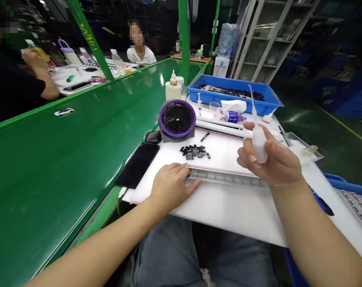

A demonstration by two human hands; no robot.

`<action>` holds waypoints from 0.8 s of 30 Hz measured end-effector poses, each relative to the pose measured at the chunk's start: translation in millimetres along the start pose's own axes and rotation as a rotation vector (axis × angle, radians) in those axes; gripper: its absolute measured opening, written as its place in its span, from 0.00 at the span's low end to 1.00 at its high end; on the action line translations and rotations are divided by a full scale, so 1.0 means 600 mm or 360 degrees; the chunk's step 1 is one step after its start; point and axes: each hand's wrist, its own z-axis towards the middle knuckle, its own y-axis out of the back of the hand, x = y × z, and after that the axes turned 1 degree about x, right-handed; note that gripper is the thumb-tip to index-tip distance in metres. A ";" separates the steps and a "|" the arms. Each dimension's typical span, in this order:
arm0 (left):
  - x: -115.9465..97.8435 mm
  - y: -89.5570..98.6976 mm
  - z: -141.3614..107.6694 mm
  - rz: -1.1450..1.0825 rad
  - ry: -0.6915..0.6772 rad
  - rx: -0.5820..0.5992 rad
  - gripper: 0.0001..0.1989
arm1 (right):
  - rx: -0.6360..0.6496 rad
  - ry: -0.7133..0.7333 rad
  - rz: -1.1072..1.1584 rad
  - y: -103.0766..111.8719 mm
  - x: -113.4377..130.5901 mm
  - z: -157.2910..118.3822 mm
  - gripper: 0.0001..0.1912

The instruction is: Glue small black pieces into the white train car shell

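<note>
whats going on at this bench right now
A person sits at a white work board. Their right hand holds a small white squeeze bottle with a long thin nozzle, tip up. Their left hand rests flat on the end of a long clear segmented tray. A pile of small black parts lies just behind it.

Blue tray [270, 104], purple fan [177, 119], black phone [138, 164]

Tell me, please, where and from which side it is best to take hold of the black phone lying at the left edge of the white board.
Probably grip the black phone across its two long edges, coming from above. It lies flat and face up, so only the thin sides offer hold. Its near corner overhangs the white board, which may let a finger slip beneath. The left hand is nearest; the right hand holds a squeeze bottle.
</note>
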 end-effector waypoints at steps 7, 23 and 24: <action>0.000 -0.005 0.002 -0.0051 0.0000 -0.0041 0.15 | -0.0161 0.0073 0.0374 -0.037 -0.032 0.012 0.15; -0.005 -0.006 0.002 -0.0004 0.0038 -0.0066 0.16 | -0.0556 0.0760 -0.1143 -0.116 -0.115 -0.005 0.18; -0.005 -0.006 0.002 -0.0005 0.0039 -0.0065 0.16 | -0.0543 0.0770 -0.1184 -0.117 -0.117 -0.003 0.18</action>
